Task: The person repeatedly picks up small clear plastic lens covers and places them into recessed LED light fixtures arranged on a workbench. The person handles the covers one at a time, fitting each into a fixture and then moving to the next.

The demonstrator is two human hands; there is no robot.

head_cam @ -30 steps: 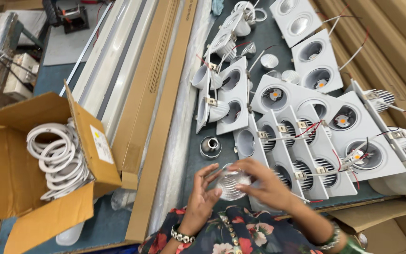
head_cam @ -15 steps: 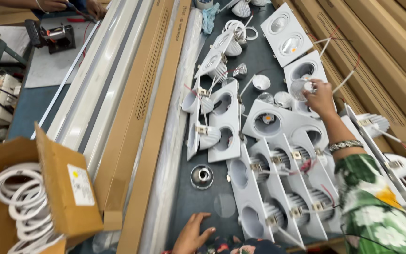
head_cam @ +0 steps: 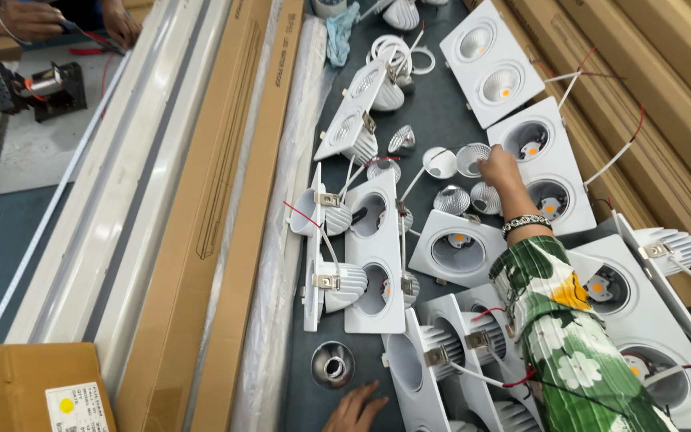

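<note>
Silvery reflector cup (head_cam: pixel 471 158) sits far across the counter (head_cam: pixel 433 120); right hand (head_cam: pixel 499 170) touches it, fingers not yet clenched, while left hand (head_cam: pixel 355 410) rests released near.

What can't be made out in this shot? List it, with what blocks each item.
Head view only:
- Right hand: its fingertips lie over the loose reflector cups, so any grip is hidden.
- Left hand: cut off by the bottom edge; only the fingers show on the table.
- Label on the cardboard box: too small to make out.
- Right-hand fixtures: partly covered by the green floral sleeve.
</note>
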